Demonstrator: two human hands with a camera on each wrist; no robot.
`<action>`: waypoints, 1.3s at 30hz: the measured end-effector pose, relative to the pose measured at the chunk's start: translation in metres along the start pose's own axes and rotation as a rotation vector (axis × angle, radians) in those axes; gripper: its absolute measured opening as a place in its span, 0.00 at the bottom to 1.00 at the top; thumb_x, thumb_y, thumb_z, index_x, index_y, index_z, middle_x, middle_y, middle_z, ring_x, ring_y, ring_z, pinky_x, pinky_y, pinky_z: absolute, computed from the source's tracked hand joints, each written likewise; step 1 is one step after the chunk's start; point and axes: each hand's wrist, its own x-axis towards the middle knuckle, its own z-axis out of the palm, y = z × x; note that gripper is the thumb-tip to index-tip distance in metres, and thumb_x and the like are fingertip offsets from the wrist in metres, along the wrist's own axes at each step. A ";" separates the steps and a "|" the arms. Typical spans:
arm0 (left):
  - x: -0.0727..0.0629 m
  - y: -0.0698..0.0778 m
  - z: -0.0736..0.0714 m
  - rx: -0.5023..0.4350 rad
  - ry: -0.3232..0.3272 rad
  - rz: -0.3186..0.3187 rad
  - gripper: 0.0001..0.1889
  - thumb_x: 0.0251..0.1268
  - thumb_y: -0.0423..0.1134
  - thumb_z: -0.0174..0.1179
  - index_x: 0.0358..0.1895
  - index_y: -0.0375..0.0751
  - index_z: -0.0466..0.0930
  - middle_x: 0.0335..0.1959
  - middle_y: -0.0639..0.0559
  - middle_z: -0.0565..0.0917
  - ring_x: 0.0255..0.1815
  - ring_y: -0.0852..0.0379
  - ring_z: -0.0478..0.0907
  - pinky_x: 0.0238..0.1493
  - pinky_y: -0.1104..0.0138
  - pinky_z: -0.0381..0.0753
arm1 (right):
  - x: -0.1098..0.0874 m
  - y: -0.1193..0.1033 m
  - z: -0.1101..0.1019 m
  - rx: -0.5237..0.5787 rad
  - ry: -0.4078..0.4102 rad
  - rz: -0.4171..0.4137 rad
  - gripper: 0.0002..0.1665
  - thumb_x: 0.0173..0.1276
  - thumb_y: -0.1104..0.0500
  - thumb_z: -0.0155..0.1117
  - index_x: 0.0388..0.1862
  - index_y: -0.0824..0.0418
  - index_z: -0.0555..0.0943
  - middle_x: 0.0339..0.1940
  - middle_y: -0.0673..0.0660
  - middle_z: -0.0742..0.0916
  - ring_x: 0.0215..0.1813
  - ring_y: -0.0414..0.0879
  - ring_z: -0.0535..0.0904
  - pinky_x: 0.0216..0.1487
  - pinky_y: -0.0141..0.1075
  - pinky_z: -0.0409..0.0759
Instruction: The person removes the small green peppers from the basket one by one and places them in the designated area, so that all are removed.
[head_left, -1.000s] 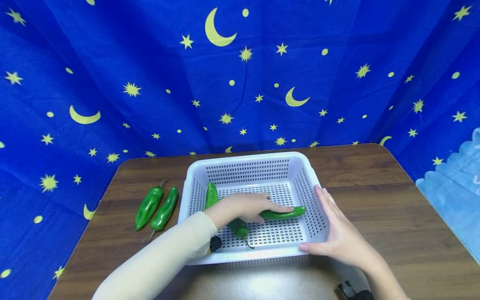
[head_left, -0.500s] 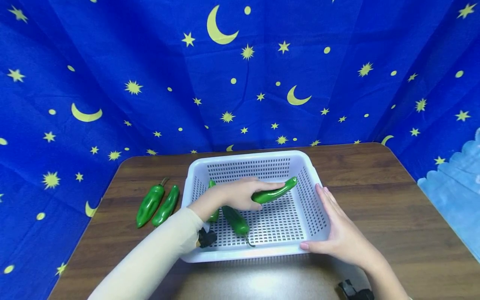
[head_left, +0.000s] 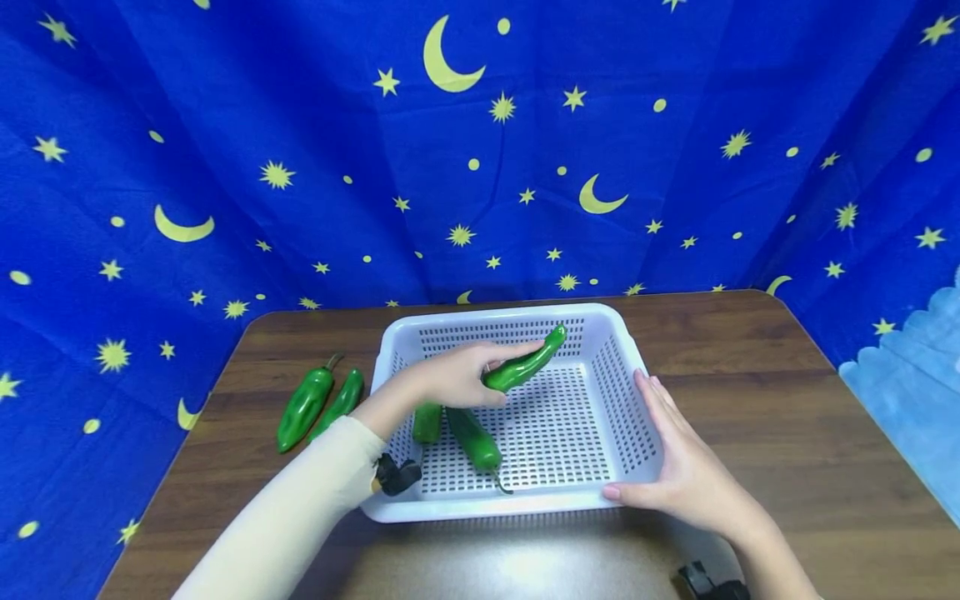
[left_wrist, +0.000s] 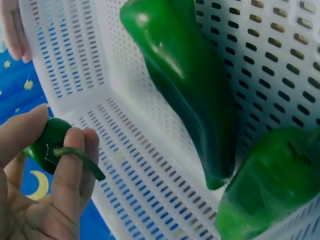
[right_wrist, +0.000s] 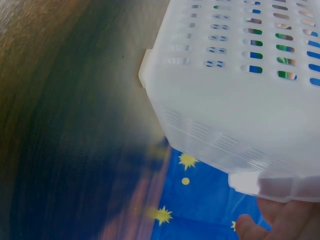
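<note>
My left hand (head_left: pixel 463 375) grips a long green pepper (head_left: pixel 525 367) over the back part of a white perforated basket (head_left: pixel 498 315). In the left wrist view, the pepper's curved stem (left_wrist: pixel 82 159) pokes out between the fingers and its body is mostly hidden by the hand. Below lie two more green peppers in the basket: one (head_left: pixel 477 443) in the left middle, another (head_left: pixel 427 423) beside it, partly covered by the forearm. My right hand (head_left: pixel 686 467) rests at the basket's right front corner, fingers stretched along the right rim and thumb on the front rim.
On the brown wooden table (head_left: pixel 750 375), left of the basket, lie two green peppers, one (head_left: pixel 306 408) beside the other (head_left: pixel 341 404). A blue curtain (head_left: pixel 517 150) with yellow moons and stars hangs behind. A light blue scalloped cloth (head_left: pixel 907 383) is at the right edge.
My left hand has lifted the pepper from the basket floor and carried it back and to the left, tilting its far end upward. The right hand stays at the basket's corner.
</note>
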 end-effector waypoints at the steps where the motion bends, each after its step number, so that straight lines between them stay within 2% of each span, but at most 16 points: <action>1: -0.002 -0.001 -0.001 -0.010 0.010 -0.008 0.46 0.63 0.36 0.66 0.77 0.75 0.52 0.53 0.51 0.78 0.45 0.56 0.75 0.46 0.64 0.78 | 0.000 0.000 0.000 0.001 0.001 0.000 0.81 0.41 0.41 0.85 0.83 0.47 0.39 0.83 0.62 0.48 0.83 0.64 0.39 0.63 0.79 0.53; 7: -0.020 -0.009 -0.011 -0.068 0.054 -0.053 0.46 0.62 0.36 0.67 0.76 0.77 0.52 0.55 0.49 0.77 0.43 0.54 0.75 0.43 0.63 0.79 | 0.000 -0.001 0.003 0.012 0.007 -0.010 0.81 0.40 0.41 0.85 0.83 0.47 0.40 0.83 0.63 0.49 0.83 0.64 0.39 0.65 0.78 0.52; 11: -0.033 -0.010 -0.020 -0.136 0.090 -0.084 0.45 0.63 0.35 0.66 0.76 0.75 0.53 0.60 0.48 0.76 0.49 0.52 0.77 0.45 0.62 0.81 | 0.001 0.000 0.003 0.016 0.009 -0.017 0.81 0.40 0.41 0.85 0.83 0.48 0.40 0.83 0.62 0.49 0.83 0.64 0.39 0.65 0.78 0.51; 14: -0.043 -0.008 -0.027 -0.171 0.121 -0.115 0.45 0.64 0.35 0.65 0.76 0.76 0.52 0.60 0.48 0.76 0.52 0.50 0.78 0.46 0.61 0.82 | 0.001 0.001 0.003 0.020 0.009 -0.018 0.81 0.40 0.41 0.85 0.83 0.47 0.40 0.84 0.62 0.49 0.83 0.63 0.38 0.65 0.78 0.51; 19: -0.057 -0.007 -0.034 -0.197 0.148 -0.127 0.44 0.65 0.37 0.65 0.76 0.77 0.51 0.63 0.47 0.74 0.53 0.47 0.77 0.46 0.60 0.84 | 0.000 0.002 0.006 0.026 0.017 -0.028 0.81 0.40 0.42 0.85 0.83 0.48 0.41 0.83 0.62 0.50 0.83 0.62 0.39 0.67 0.77 0.50; 26: -0.081 -0.004 -0.039 -0.222 0.184 -0.152 0.44 0.65 0.41 0.65 0.75 0.81 0.51 0.70 0.49 0.68 0.62 0.41 0.74 0.51 0.54 0.84 | -0.001 0.004 0.008 0.026 0.037 -0.042 0.80 0.39 0.42 0.86 0.83 0.51 0.42 0.83 0.63 0.51 0.83 0.62 0.39 0.69 0.76 0.49; 29: -0.093 -0.004 -0.039 -0.201 0.214 -0.163 0.43 0.66 0.42 0.65 0.74 0.83 0.50 0.69 0.50 0.69 0.62 0.41 0.74 0.51 0.52 0.83 | -0.002 0.004 0.006 0.025 0.038 -0.042 0.80 0.40 0.43 0.86 0.83 0.50 0.42 0.83 0.62 0.51 0.83 0.62 0.39 0.68 0.76 0.49; 32: -0.108 -0.008 -0.038 -0.189 0.248 -0.175 0.43 0.67 0.41 0.64 0.74 0.83 0.49 0.63 0.46 0.73 0.58 0.42 0.77 0.47 0.55 0.82 | -0.002 0.004 0.003 0.030 0.031 -0.043 0.80 0.40 0.43 0.85 0.83 0.50 0.41 0.83 0.62 0.50 0.83 0.62 0.39 0.68 0.76 0.48; 39: -0.148 -0.030 -0.033 -0.241 0.335 -0.219 0.43 0.67 0.39 0.64 0.76 0.78 0.50 0.54 0.37 0.77 0.55 0.41 0.79 0.43 0.58 0.83 | -0.001 0.003 0.000 0.037 0.017 -0.048 0.80 0.41 0.43 0.85 0.83 0.49 0.41 0.83 0.62 0.50 0.83 0.62 0.38 0.67 0.77 0.48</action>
